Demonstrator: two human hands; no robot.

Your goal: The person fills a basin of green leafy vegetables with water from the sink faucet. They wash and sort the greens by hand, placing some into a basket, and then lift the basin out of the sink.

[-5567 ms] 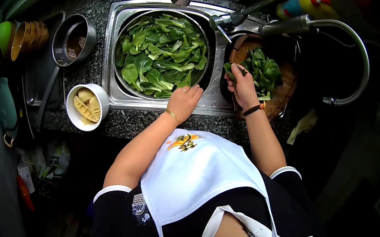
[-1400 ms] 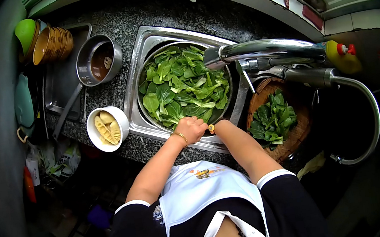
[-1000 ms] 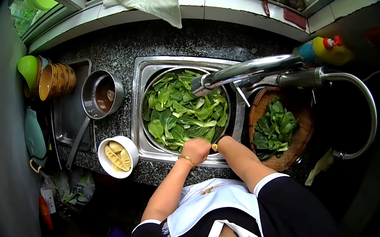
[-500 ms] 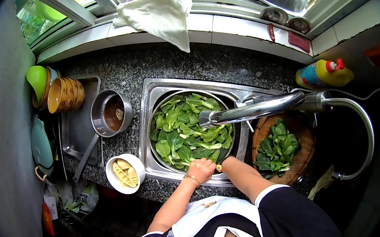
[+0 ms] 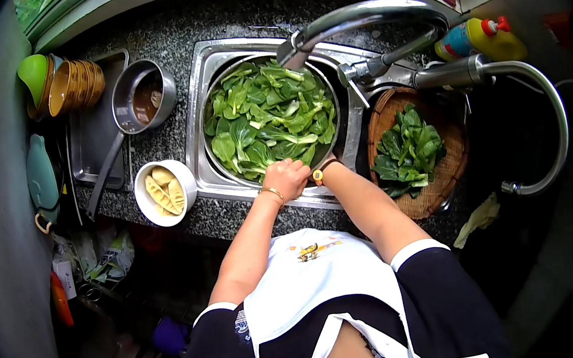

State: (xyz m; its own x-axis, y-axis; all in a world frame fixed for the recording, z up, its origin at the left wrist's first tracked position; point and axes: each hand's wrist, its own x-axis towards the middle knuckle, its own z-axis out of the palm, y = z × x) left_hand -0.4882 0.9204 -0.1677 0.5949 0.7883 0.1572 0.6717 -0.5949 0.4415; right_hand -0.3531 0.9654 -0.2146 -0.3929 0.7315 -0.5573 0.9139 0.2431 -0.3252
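A round metal basin [image 5: 208, 146] heaped with leafy greens [image 5: 267, 113] sits in the left sink bowl [image 5: 196, 144]. At the basin's near rim my left hand [image 5: 288, 179] is closed, knuckles up, a bracelet on its wrist; what its curled fingers grip is hidden, though it touches the edge beside the leaves. Close against it, my right hand [image 5: 328, 163] reaches down at the basin's near right side. Only its wrist and a little of the hand show, with a beaded band [image 5: 318, 175]; the fingers are out of sight.
A faucet [image 5: 366, 13] arches over the basin. More greens [image 5: 409, 148] lie in a woven basket [image 5: 458, 149] to the right. On the left stand a white bowl [image 5: 187, 185] of pale dumpling-like pieces, a saucepan [image 5: 120, 110] and stacked bowls [image 5: 75, 85]. A yellow bottle [image 5: 500, 43] stands behind.
The view has tilted downward, so the counter and sink sit higher in the frame and more of the apron shows. Both hands stay at the basin's near rim.
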